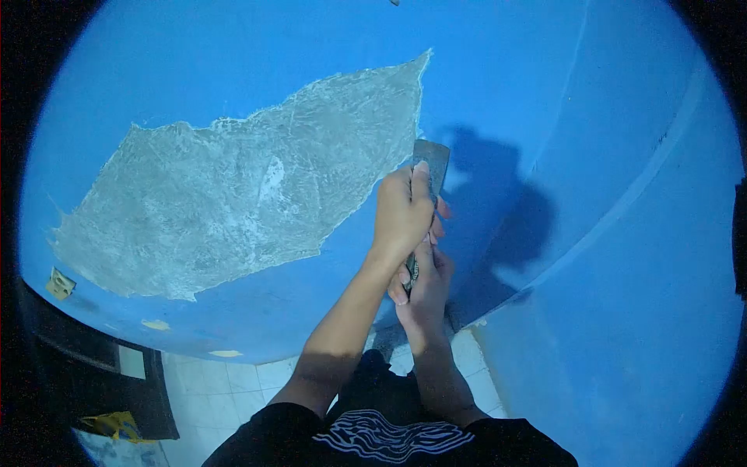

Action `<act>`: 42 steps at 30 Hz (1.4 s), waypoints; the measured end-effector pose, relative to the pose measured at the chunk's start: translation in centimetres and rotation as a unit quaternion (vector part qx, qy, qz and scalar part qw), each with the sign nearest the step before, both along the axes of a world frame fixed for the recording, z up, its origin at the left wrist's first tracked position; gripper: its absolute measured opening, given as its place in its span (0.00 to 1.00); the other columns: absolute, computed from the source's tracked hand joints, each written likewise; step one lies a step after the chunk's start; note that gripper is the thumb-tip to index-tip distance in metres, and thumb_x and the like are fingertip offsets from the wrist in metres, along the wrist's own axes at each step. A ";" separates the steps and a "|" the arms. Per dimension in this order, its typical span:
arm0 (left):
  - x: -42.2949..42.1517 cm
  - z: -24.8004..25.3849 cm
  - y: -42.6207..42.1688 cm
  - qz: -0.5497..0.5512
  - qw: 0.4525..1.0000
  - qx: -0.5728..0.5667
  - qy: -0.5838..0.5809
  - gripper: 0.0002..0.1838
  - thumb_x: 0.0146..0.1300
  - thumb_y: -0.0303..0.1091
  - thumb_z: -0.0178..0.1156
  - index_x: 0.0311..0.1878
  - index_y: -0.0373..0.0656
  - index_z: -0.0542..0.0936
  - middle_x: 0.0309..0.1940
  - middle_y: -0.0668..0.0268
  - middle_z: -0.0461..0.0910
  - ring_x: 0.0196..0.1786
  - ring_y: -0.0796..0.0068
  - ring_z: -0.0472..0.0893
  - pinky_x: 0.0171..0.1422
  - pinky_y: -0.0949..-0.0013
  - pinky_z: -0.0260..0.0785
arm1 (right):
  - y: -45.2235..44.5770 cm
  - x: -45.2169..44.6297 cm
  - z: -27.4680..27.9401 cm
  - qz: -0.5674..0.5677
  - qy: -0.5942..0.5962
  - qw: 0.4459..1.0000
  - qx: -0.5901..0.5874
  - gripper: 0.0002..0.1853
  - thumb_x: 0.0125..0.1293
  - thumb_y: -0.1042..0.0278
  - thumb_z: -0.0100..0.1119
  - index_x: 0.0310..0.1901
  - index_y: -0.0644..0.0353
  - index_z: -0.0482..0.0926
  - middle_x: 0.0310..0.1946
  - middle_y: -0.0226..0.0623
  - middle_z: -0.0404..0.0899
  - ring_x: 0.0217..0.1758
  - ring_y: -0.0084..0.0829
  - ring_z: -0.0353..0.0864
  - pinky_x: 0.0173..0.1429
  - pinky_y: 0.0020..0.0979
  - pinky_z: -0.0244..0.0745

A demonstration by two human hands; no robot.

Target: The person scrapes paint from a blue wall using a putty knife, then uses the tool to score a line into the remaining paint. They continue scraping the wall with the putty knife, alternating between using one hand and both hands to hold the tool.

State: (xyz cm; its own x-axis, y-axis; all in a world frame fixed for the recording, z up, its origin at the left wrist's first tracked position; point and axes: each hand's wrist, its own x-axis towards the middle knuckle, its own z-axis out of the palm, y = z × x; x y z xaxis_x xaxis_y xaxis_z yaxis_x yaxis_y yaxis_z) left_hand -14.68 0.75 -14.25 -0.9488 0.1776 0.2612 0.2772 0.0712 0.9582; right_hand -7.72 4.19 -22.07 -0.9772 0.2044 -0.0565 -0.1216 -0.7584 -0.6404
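Note:
Both my hands are wrapped round a scraper (431,152) with a flat, dark, wide blade. My left hand (406,204) is the upper one, gripping near the blade with its thumb along it. Lower down, my right hand (426,282) is closed round the handle. The blade lies close to the right edge of a bare grey patch (233,187) on the blue wall (498,70). That patch has a ragged, flaking outline and a whitish smear in its middle. Whether the blade's edge touches the wall, I cannot tell.
A yellowish fitting (60,284) sits on the wall at the left. Below it stands dark furniture (85,358), with a yellow crumpled thing (117,426) nearby. White floor tiles (226,389) lie underneath. To the right, the wall meets another blue wall (622,327) at a corner.

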 end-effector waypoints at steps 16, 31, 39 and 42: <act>-0.1 0.1 1.4 0.009 1.000 0.015 0.017 0.24 0.76 0.37 0.42 0.25 0.33 0.74 0.13 0.59 0.76 0.11 0.71 0.75 0.14 0.68 0.65 | 1.5 0.3 0.7 0.005 0.020 0.999 0.025 0.16 0.75 0.56 0.49 0.33 0.59 0.71 0.15 0.27 0.63 0.09 0.17 0.57 0.12 0.22 0.51; -0.2 1.6 3.0 0.042 0.997 0.028 0.058 0.30 0.76 0.42 0.45 0.17 0.35 0.75 0.11 0.60 0.75 0.11 0.72 0.74 0.17 0.67 0.64 | 3.0 0.0 1.6 -0.019 0.059 0.997 0.034 0.15 0.75 0.58 0.50 0.32 0.59 0.72 0.15 0.27 0.65 0.09 0.17 0.58 0.11 0.23 0.53; -0.4 -1.0 2.3 0.007 0.998 0.060 0.022 0.27 0.76 0.39 0.43 0.21 0.34 0.75 0.12 0.58 0.76 0.12 0.69 0.76 0.16 0.66 0.67 | 2.7 0.9 0.9 -0.011 0.024 0.998 0.053 0.17 0.75 0.57 0.50 0.29 0.59 0.71 0.14 0.27 0.64 0.08 0.18 0.57 0.11 0.23 0.51; -0.3 -0.3 2.5 0.014 0.998 0.051 0.020 0.27 0.76 0.39 0.43 0.21 0.34 0.74 0.12 0.58 0.76 0.12 0.70 0.75 0.16 0.66 0.67 | 2.9 0.3 0.7 -0.016 0.021 0.998 0.063 0.18 0.75 0.57 0.49 0.29 0.60 0.71 0.14 0.27 0.64 0.08 0.18 0.57 0.11 0.24 0.51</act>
State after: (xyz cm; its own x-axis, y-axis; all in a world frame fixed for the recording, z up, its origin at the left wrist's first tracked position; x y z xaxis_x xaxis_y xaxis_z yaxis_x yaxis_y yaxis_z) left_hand -14.97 3.23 -14.59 -0.9414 0.1211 0.3149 0.3152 -0.0174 0.9489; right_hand -7.37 7.13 -21.35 -0.9712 0.2379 0.0130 -0.1733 -0.6679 -0.7238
